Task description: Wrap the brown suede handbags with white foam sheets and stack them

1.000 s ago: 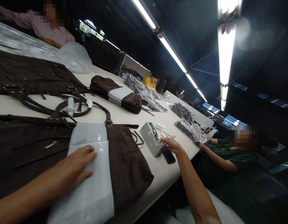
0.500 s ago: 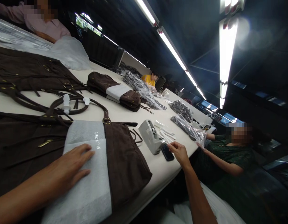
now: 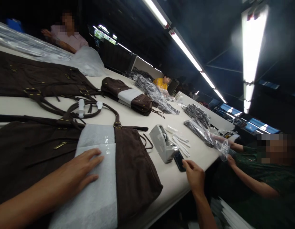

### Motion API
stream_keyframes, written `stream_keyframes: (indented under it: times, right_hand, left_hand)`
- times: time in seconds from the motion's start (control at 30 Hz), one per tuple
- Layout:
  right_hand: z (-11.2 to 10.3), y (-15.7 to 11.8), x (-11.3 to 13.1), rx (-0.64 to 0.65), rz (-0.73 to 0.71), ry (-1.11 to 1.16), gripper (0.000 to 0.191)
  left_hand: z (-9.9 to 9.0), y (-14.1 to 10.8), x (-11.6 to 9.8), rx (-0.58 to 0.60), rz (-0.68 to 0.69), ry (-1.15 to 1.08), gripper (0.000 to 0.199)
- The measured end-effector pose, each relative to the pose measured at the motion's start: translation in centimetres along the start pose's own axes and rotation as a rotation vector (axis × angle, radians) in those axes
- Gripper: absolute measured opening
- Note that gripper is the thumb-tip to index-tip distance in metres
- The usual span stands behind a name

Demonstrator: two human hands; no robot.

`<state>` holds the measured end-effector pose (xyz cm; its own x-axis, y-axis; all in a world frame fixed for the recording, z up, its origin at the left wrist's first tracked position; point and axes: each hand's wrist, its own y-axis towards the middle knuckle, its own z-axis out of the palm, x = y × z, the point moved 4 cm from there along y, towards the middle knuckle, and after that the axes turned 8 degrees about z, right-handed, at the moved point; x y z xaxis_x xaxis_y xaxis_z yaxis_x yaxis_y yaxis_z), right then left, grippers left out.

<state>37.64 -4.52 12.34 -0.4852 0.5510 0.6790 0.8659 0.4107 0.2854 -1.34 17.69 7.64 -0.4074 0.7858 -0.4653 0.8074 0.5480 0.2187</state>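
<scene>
A dark brown handbag (image 3: 135, 168) lies on the table in front of me, with a sheet of white tissue paper (image 3: 99, 187) wrapped over its body. My left hand (image 3: 86, 165) rests on that paper, fingers spread and holding nothing. Beyond the bag's right end stands a grey tape dispenser (image 3: 161, 144). Close to its cutting end, over a dark phone (image 3: 179, 160), my right hand (image 3: 194, 175) is closed in a pinch. Whatever its fingertips hold is too small to make out.
Another brown bag (image 3: 44, 76) lies behind, near a folded bag with a white band (image 3: 127, 95). White strips (image 3: 182, 144) lie past the dispenser. Plastic-wrapped goods (image 3: 202, 132) are at the right, held by a co-worker (image 3: 257, 175). Two other people sit farther off.
The whole view has shifted, so the table's things appear farther right. My left hand stays on the paper. My right hand, still pinched, is slightly farther from the dispenser and lower.
</scene>
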Motion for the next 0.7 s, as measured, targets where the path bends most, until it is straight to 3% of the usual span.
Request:
stream_keyframes:
  times: [0.1, 0.17, 0.3, 0.4, 0.53, 0.7]
  right_hand:
    - [-0.4, -1.6, 3.4, 0.123, 0.052, 0.312, 0.040]
    - [1.2, -3.0, 7.3, 0.301, 0.054, 0.438, 0.039]
    - [7.7, -7.7, 16.1, 0.739, -0.012, 0.483, 0.034]
    - [13.1, -10.9, 20.9, 0.967, -0.004, 0.517, 0.036]
    - [18.0, -12.4, 23.9, 1.045, 0.050, 0.550, 0.034]
    - [20.6, -12.6, 24.1, 1.042, 0.167, 0.537, 0.030]
  left_hand:
    - [-0.7, 0.0, -2.0, 0.150, -0.023, 0.096, 0.048]
    - [-0.9, 0.0, -2.8, 0.197, -0.046, 0.141, 0.052]
    - [-0.9, -0.3, -3.5, 0.201, -0.058, 0.179, 0.050]
    - [-1.1, -0.4, -3.7, 0.167, -0.040, 0.174, 0.047]
    - [-1.7, -0.5, -3.7, 0.163, -0.054, 0.133, 0.047]
    - [-2.0, -0.7, -3.5, 0.147, -0.054, 0.084, 0.049]
